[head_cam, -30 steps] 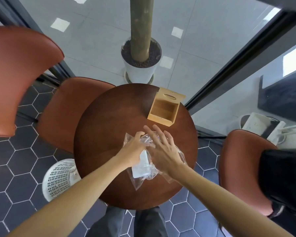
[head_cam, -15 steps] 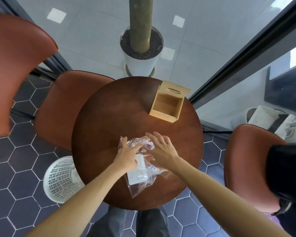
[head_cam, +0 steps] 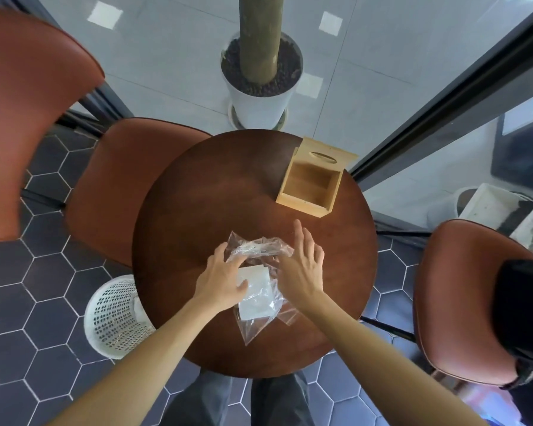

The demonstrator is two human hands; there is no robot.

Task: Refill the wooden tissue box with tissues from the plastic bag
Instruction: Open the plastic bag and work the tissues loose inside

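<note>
L hand (head_cam: pixel 220 279) fingers flat on plastic bag (head_cam: pixel 259 250) w/ tissues (head_cam: pixel 256 302); R hand (head_cam: pixel 303 269) fingers spread.

This looks like a café or lounge seating corner: a small round dark-wood table (head_cam: pixel 197 210) with brown leather-look padded chairs (head_cam: pixel 130 186) at 10 and 3 o'clock. A dark-framed glass wall (head_cam: pixel 443 103) at 2 o'clock, a white potted tree (head_cam: pixel 259 106) at 12 and dark hexagonal floor tiles (head_cam: pixel 28 302) fit that.

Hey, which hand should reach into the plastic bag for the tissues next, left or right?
Probably the right hand: it is open beside the crumpled mouth of the plastic bag and nearer the wooden tissue box. The left hand rests on the bag over the tissues, so it can pin it.
</note>
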